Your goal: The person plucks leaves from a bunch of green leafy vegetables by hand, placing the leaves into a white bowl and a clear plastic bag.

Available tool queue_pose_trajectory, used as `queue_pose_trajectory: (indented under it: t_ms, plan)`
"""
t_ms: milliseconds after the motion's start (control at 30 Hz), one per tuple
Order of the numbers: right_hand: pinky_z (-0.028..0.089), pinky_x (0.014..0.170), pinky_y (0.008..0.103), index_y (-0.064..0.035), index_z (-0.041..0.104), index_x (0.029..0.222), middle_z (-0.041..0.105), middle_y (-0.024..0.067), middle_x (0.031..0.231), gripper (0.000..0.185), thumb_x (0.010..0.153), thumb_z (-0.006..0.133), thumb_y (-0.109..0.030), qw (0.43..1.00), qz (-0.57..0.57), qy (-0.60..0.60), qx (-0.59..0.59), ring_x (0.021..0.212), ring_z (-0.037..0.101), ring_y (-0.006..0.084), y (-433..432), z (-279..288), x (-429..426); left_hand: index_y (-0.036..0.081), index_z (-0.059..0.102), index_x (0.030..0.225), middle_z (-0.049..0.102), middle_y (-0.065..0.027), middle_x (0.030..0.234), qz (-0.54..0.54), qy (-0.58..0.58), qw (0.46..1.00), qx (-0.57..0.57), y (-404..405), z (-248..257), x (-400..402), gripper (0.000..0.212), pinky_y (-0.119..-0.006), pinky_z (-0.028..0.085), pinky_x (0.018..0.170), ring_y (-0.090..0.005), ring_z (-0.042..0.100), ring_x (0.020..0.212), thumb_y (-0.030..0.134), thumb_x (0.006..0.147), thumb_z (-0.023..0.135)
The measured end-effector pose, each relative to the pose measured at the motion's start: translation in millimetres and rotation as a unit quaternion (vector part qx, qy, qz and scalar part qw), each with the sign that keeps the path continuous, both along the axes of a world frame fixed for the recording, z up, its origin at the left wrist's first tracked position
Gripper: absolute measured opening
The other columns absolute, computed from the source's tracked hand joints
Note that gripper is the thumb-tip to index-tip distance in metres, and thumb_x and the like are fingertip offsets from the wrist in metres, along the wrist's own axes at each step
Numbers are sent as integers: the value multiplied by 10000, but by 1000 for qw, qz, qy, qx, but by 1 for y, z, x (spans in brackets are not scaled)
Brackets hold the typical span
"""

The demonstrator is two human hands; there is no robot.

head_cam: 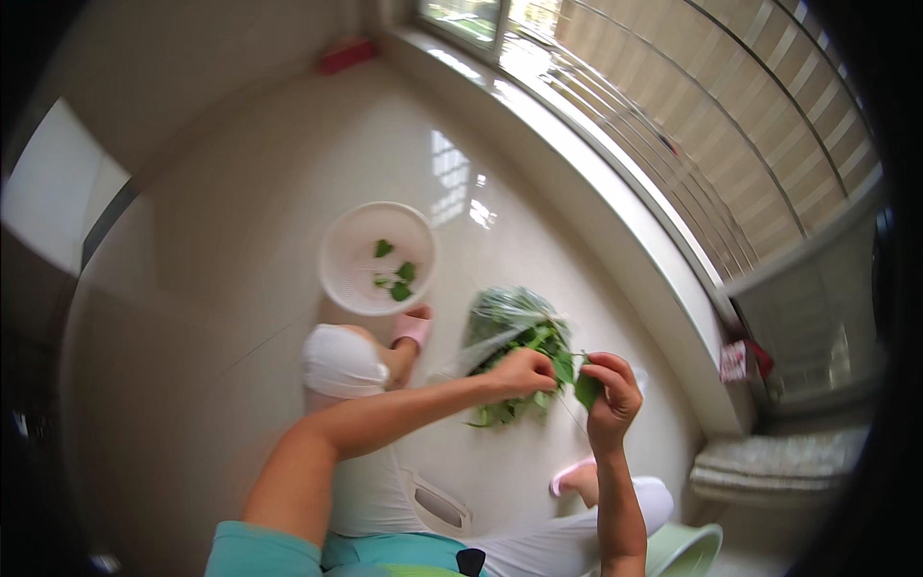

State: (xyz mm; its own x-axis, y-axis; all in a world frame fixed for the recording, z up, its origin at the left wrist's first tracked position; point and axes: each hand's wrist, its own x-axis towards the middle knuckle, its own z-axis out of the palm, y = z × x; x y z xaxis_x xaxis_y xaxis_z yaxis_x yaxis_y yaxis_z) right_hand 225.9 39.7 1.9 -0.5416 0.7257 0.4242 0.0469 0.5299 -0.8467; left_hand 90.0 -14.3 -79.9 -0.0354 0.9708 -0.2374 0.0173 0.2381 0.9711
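My left hand (525, 373) reaches across, its fingers pinched on a green leaf (563, 366) beside the pile. Close to its right, my right hand (614, 397) is raised and pinches a leafy green stem; one broad leaf (588, 390) hangs by its fingers. Beneath and behind my hands, leafy greens (505, 407) spill from a clear plastic bag (510, 306) on the floor. Farther off to the left stands a round white plastic basket (337, 229) with several loose leaves (401, 291) on its bottom.
My feet in pink slippers (412, 329) flank the bag on the glossy tiled floor (238, 303). A windowsill (606, 173) with metal bars beyond runs along the right. At right are a folded cloth stack (775, 461) and a small box (737, 360). A pale green basin (689, 552) stands beside my right leg.
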Motion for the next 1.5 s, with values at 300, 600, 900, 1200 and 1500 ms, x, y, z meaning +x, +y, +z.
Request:
queue_pose_trajectory:
  t_ms: [300,600,900,1200,1500]
  plan:
    - [453,703,317,-14,574,871,555,140,911,263,652,487,104,973,189,-20,135,807,553,282,-21,-9,-202,35,476,778,468,-35,752,43,-97,980,167,-9,-26,-1,172,-243,366,622,-102,427,699,142,704,589]
    - [442,744,334,-50,528,987,510,153,1038,368,669,438,114,959,219,-108,144,902,519,311,-14,8,-198,17,466,725,489,-69,722,81,-34,974,209,-3,-4,2,186,-269,377,604,-130,449,679,137,661,593]
    - [425,761,330,-52,542,982,523,122,1001,358,648,511,76,966,101,-231,58,910,502,279,18,-3,-14,-22,568,707,545,-57,613,18,-189,979,-74,4,17,-10,88,-213,414,528,-107,516,565,66,702,572]
    - [467,650,307,-46,541,966,524,116,950,306,670,557,27,962,87,-240,99,826,531,261,11,-25,39,-11,488,803,532,-71,698,-38,-289,947,-138,19,20,19,99,-218,441,565,-133,535,613,-13,714,532]
    - [452,599,301,-56,605,785,564,75,757,105,686,569,-55,975,-4,-220,30,651,553,235,9,-38,61,-3,440,866,512,-77,780,-57,-239,962,-120,25,22,35,185,-244,474,601,-151,563,675,0,721,555]
